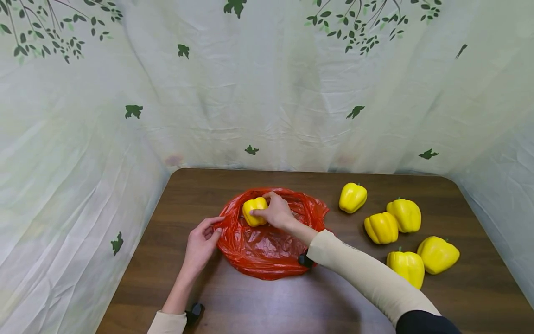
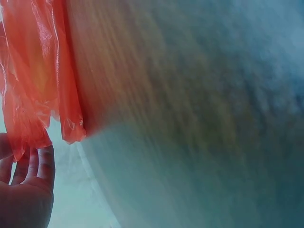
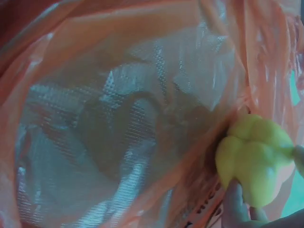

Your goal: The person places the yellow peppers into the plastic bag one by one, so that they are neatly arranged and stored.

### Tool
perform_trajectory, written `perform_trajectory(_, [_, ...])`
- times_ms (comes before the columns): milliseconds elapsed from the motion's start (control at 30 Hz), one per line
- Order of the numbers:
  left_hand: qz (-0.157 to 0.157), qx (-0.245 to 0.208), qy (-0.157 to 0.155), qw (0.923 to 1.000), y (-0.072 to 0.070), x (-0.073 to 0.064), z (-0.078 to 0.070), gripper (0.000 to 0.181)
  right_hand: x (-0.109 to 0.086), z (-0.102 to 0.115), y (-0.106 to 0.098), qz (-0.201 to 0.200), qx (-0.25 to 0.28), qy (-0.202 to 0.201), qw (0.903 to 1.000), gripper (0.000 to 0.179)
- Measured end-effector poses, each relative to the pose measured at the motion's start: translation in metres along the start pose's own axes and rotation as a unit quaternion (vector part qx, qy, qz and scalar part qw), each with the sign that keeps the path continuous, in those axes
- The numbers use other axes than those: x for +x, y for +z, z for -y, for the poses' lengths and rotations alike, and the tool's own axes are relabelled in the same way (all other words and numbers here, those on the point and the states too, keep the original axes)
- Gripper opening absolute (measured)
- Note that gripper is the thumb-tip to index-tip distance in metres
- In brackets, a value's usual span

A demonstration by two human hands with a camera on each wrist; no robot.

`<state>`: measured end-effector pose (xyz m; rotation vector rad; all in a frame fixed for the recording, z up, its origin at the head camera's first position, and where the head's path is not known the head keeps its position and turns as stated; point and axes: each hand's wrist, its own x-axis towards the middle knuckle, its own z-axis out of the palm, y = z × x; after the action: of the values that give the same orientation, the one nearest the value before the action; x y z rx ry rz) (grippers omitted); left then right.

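Right hand [image 1: 276, 211]: grip closed about a yellow pepper [image 1: 252, 213], ten o'clock inside the open red bag [image 1: 271, 270]. Left hand [image 1: 200, 246]: grip pinching the bag at nine o'clock, presumably steadying its mouth. Five loose peppers [image 1: 381, 228] lie toward three o'clock on the worktop [image 1: 254, 306], seemingly for right-handed reach.
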<state>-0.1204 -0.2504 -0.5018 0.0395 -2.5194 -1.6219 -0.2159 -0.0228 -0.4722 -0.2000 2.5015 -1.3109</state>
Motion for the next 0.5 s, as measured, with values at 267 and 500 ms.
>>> perform_trajectory(267, [0.005, 0.002, -0.011, 0.9999, 0.0003, -0.0009, 0.002, 0.029, -0.0011, -0.0007, 0.0037, 0.009, 0.01, -0.004, 0.9999, 0.071])
perform_trajectory(500, [0.003, 0.001, -0.007, 1.0, 0.001, -0.0004, 0.0016, 0.029, -0.0005, -0.0041, 0.0046, -0.002, 0.037, -0.004, 0.9993, 0.065])
